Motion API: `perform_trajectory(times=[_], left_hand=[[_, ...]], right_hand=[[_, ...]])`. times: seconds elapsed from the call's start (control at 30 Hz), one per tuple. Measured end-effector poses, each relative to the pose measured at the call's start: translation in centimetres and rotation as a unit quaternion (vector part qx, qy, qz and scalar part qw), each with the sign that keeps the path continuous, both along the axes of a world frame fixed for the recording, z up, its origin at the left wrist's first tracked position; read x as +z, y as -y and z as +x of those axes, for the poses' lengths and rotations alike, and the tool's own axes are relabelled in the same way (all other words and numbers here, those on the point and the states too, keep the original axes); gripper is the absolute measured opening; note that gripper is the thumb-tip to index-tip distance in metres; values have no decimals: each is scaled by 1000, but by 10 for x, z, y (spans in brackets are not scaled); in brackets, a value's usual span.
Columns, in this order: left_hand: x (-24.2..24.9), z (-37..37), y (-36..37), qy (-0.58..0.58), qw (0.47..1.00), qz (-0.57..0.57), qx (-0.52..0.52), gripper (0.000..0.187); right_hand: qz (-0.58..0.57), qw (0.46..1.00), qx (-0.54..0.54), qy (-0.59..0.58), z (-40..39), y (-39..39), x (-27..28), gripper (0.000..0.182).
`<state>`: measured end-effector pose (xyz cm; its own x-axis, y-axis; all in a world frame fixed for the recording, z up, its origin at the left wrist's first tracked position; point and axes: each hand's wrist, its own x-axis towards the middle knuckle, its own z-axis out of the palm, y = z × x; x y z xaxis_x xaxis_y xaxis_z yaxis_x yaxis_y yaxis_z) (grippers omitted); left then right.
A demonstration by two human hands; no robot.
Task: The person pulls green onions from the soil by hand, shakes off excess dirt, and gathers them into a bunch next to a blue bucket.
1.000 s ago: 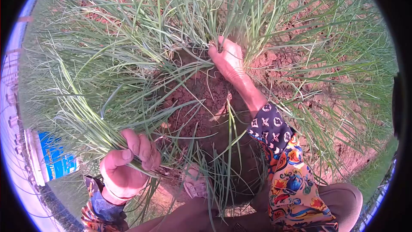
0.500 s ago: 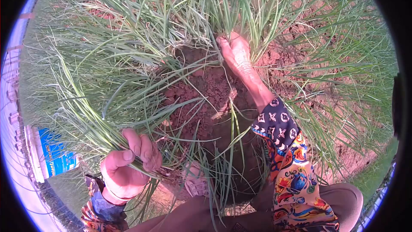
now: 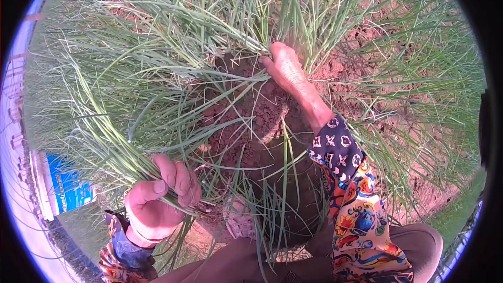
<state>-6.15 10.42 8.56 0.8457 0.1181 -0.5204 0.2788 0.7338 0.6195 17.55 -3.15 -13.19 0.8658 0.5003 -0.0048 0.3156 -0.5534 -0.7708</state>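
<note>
In my left hand [image 3: 162, 196], closed at the lower left, is a bunch of thin green onions [image 3: 112, 139]. Their leaves fan up and to the left, and the pale, rooty ends stick out to the right below my fingers. My right hand [image 3: 288, 68] is reaching into the growing green onions [image 3: 309, 21] at upper centre. Its thumb and fingers are closed near the base of some stalks, close to the soil; the fingertips are partly hidden.
Reddish, crumbly soil [image 3: 249, 115] lies between my hands, with loose leaves strewn over it. A blue-and-white bucket [image 3: 70, 183] stands at the left. Near my bent knee [image 3: 419, 246] and light-coloured shoe [image 3: 240, 217] are more fallen leaves. Dense green onions grow along both sides.
My right hand has turned slightly, and its thumb has shifted left and down at the stalk bases. The left hand keeps hold of its bunch, barely moving.
</note>
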Motion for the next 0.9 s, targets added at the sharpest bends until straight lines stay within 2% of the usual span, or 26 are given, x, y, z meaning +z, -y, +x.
perform_trajectory(times=[0.1,0.2,0.23,0.33,0.47,0.5,0.6,0.63,0.73,0.77,0.8,0.9], left_hand=[[-1,1,-1,4,1000,-7,-7,15],[0,-1,0,8,1000,-5,-1,14],[0,-1,0,10,1000,-7,-1,14],[-2,-1,1,14,1000,-14,-4,14],[-1,-2,0,7,1000,-12,-5,13],[-2,-2,-2,13,1000,-8,-6,12],[-1,-1,1,8,1000,-19,-3,12],[-1,0,3,10,1000,-21,-2,12],[-2,-2,1,20,999,-24,1,12],[-3,-3,-1,18,999,-27,4,13],[-5,-4,-2,18,999,-30,4,13],[-6,-4,-2,18,1000,-21,3,14]], right_hand=[[-5,1000,-15,2,3,0,-8,24],[45,999,-8,-27,11,0,-18,28],[28,999,-38,-11,12,-4,-19,29],[-31,999,-32,-9,9,-10,1,27],[-37,999,7,-5,15,-21,6,23],[-41,999,14,-1,16,-23,8,28],[-31,997,17,68,15,-26,-11,20],[15,997,15,76,13,-22,-8,20],[39,997,-70,0,3,-11,5,20],[131,987,-88,-3,4,-8,4,21],[143,986,-80,32,9,-7,4,23],[58,995,21,76,27,-9,-15,28]])
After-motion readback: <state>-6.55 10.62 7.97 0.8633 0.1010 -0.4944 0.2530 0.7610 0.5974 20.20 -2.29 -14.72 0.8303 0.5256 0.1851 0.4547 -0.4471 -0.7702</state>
